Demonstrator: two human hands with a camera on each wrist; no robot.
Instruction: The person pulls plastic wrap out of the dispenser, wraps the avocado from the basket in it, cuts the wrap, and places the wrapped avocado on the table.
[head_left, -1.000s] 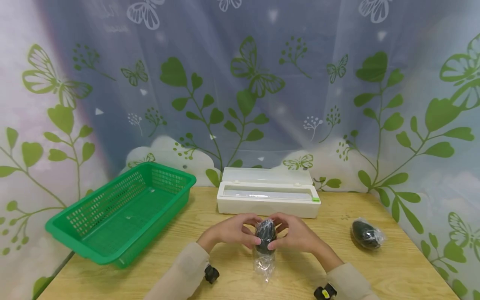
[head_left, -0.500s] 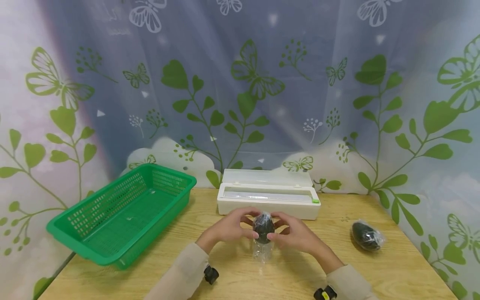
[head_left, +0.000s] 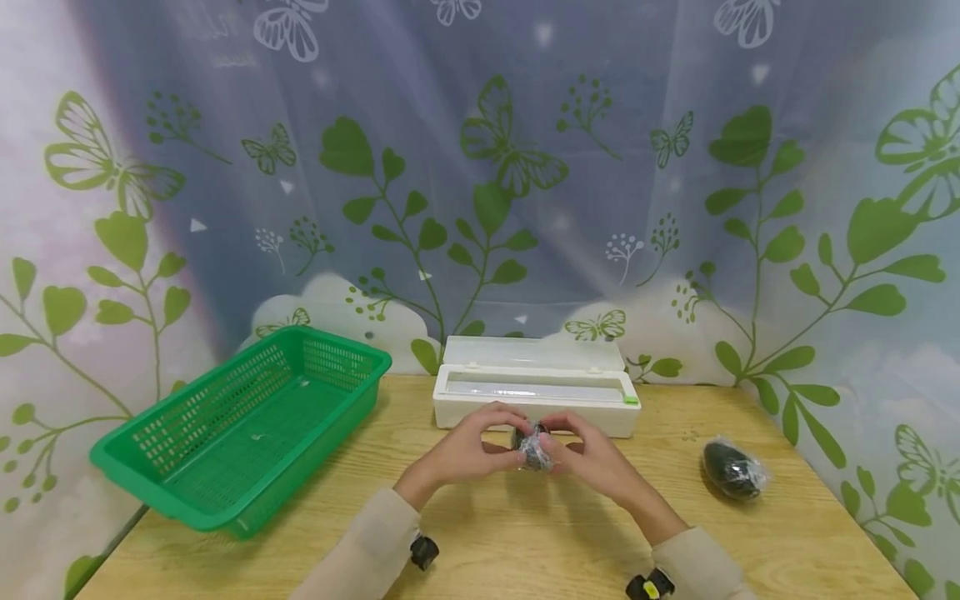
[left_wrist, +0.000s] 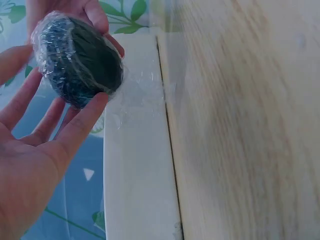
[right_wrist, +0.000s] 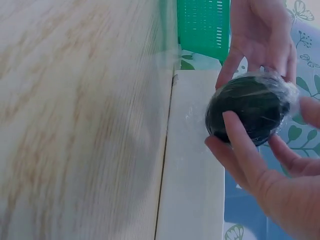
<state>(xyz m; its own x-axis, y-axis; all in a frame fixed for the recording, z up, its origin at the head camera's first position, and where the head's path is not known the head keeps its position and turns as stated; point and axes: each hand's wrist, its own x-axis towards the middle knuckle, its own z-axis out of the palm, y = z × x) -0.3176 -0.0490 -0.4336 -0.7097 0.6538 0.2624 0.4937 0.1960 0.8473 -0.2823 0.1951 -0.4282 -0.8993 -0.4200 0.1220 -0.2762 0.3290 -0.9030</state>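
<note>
A dark, egg-shaped avocado (head_left: 532, 454) in clear cling film is held off the table between both hands. My left hand (head_left: 474, 447) grips it from the left with curled fingers and thumb. On the other side my right hand (head_left: 592, 457) holds it, the thumb pressing bunched film on the side facing me. In the left wrist view, crinkled film covers one end of the avocado (left_wrist: 90, 62). The right wrist view shows fingertips of both hands around the avocado (right_wrist: 247, 107). A second film-wrapped avocado (head_left: 731, 468) lies on the table to the right.
Behind the hands stands a white cling film dispenser (head_left: 525, 415) with its lid raised. A green plastic basket (head_left: 258, 450) sits at the left on the wooden table (head_left: 480, 558). A patterned curtain (head_left: 600, 200) hangs behind the table.
The avocado has been turned in the hands and moved slightly away from me. The loose film that hung below it is now gathered against it under the right thumb.
</note>
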